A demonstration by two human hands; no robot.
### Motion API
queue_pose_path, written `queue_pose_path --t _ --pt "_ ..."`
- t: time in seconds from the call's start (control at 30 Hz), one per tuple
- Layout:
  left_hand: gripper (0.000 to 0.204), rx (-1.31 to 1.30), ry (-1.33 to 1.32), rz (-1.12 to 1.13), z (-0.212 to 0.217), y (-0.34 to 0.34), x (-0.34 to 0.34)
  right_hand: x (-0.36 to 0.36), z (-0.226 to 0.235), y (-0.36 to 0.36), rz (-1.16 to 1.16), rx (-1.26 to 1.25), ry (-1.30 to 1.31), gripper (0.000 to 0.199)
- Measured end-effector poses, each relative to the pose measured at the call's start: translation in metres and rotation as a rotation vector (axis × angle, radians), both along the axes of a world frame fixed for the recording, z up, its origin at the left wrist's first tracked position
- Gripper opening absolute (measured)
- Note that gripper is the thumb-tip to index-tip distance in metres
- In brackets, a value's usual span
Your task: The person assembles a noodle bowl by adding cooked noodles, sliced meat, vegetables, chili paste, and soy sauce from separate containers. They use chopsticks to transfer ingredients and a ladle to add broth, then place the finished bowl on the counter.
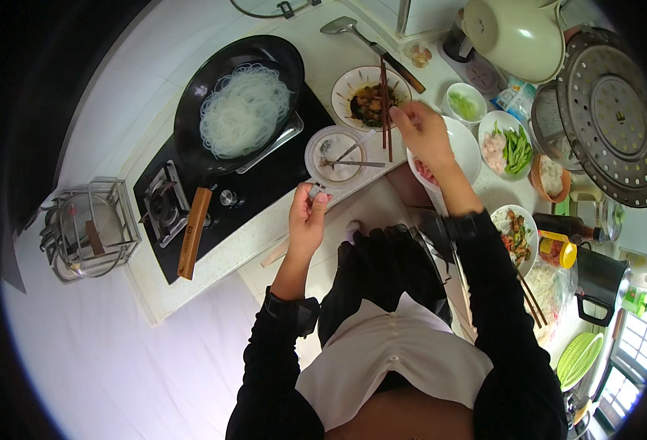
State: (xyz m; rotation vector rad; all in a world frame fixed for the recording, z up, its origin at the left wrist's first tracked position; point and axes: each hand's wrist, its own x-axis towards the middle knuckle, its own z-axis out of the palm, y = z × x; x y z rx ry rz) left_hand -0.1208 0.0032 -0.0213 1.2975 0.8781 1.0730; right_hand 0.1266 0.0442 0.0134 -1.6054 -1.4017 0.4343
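Chopsticks (385,110): pinched upright in right hand (424,133) fingers, tips over plate of dark stir-fry (369,97) on counter. Left hand (309,214) fingers curled on small object at counter edge, can't tell what. Nearby: clear bowl (336,154) w/ utensils, black wok (237,103) of white noodles on stove (191,198).

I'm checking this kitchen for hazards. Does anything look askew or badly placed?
Mostly the wok of white noodles: it sits off-centre on the stove, and its wooden handle juts past the counter edge, where it might get knocked. The right hand holds chopsticks over a dish; nothing looks spilled.
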Motion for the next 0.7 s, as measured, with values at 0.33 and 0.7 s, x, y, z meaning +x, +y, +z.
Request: queue_pose_path --t 0.33,0.7 --pt "0.019 0.084 0.02 -0.064 -0.014 0.034 0.014 -0.07 0.032 -0.041 -0.062 -0.027 -0.239 0.036" --pt "0.019 0.042 0.043 -0.072 -0.016 0.044 0.009 -0.074 0.017 -0.033 -0.071 -0.101 -0.049 0.034"
